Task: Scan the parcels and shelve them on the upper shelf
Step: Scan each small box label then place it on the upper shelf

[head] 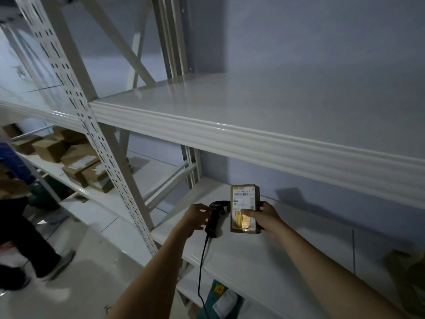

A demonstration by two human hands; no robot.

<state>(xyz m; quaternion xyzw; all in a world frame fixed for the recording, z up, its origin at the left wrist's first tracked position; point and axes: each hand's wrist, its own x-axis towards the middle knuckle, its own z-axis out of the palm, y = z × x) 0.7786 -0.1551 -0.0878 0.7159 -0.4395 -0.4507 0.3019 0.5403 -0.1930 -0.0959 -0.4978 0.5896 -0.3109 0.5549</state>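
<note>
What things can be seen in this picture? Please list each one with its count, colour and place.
parcel: one, brown with a white label, held upright above the lower shelf
scanner: one, black with a cable, left of the parcel, lighting its label
upper shelf: one, white, above the hands
lower shelf: one, white, under the hands
cardboard boxes: several, brown, piled on the neighbouring rack at left
green package: one, green with a white label, below the lower shelf
other person: one, dark trousers, at the left edge
left hand: grips the scanner
right hand: holds the parcel
</note>
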